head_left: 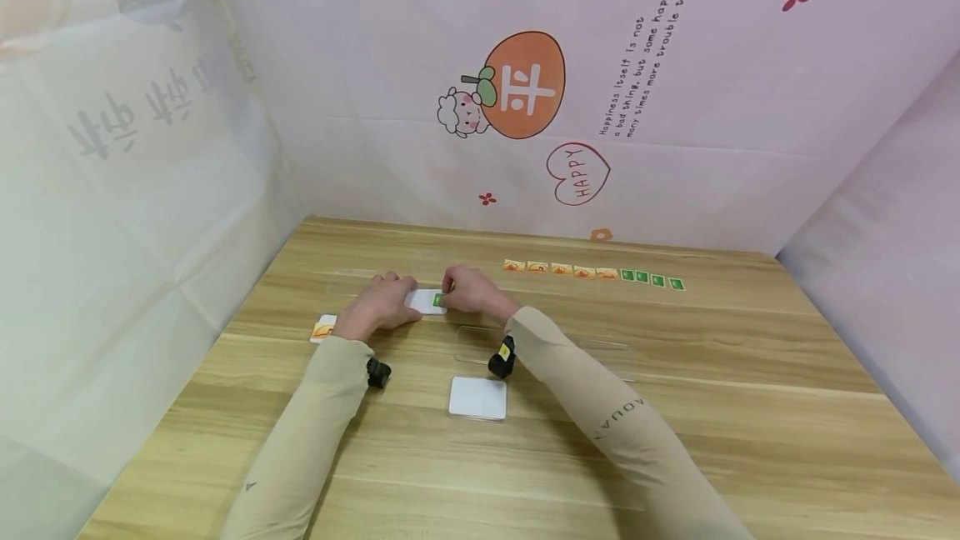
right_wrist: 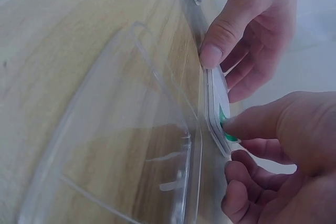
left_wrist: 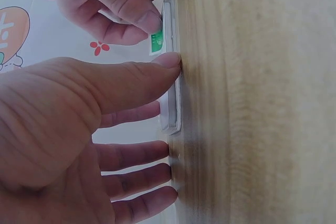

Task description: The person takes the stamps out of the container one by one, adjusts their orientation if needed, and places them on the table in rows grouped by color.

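A stack of white cards [head_left: 420, 302] lies flat on the wooden table between both hands. My left hand [head_left: 377, 305] holds the stack at its left part, the thumb on the near edge and the index finger on the far side; the other fingertips rest on the table. At the stack's right end, my right hand [head_left: 471, 289] pinches a small green card [left_wrist: 157, 43] between thumb and finger. In the right wrist view the green card [right_wrist: 223, 118] lies against the top of the white stack [right_wrist: 212, 98], partly covered by the thumb.
A row of orange picture cards [head_left: 560, 269] continues into several green cards [head_left: 657, 281] at the back. Another white stack [head_left: 477, 398] lies nearer. An orange card [head_left: 322, 331] sits on white at left. Clear plastic covers [right_wrist: 121, 145] lie near the right forearm.
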Motion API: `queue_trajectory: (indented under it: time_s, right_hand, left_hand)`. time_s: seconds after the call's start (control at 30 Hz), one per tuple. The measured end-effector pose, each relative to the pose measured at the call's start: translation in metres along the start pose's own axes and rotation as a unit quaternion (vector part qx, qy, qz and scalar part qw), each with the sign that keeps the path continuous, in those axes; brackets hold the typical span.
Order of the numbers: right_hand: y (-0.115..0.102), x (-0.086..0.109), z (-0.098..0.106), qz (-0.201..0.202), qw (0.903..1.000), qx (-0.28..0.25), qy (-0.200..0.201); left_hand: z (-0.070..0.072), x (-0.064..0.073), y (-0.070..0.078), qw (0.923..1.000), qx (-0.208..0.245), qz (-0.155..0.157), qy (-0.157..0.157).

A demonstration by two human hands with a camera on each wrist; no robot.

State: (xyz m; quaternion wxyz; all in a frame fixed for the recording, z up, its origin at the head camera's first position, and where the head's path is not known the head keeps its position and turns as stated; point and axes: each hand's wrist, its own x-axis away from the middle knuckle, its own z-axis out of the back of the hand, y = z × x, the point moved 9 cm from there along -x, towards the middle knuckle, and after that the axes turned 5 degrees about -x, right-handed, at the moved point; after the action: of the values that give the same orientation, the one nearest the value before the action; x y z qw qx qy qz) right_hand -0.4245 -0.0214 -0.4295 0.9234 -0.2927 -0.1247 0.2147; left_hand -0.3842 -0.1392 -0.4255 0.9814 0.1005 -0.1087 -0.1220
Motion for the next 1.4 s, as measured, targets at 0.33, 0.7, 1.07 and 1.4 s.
queue_trajectory:
  time_s: [0.33, 0.7, 1.07, 1.4]
  right_hand:
    - [-0.004, 0.003, 0.007, 0.017, 0.9997, -0.010, 0.015]
    - [-0.003, 0.007, 0.012, 0.022, 0.9994, -0.026, -0.005]
    - [0.007, 0.019, 0.025, 0.013, 0.9986, -0.051, -0.001]
    - [0.017, 0.029, 0.039, 0.023, 0.9983, -0.053, 0.012]
  left_hand:
    - [-0.002, -0.001, 0.000, 1.0000, 0.005, 0.002, 0.002]
    - [-0.002, 0.000, -0.001, 0.9999, 0.005, 0.014, 0.006]
    - [0.000, 0.001, 0.001, 0.9998, 0.007, 0.014, 0.009]
    - [0.000, 0.004, 0.004, 0.9999, 0.003, 0.003, 0.015]
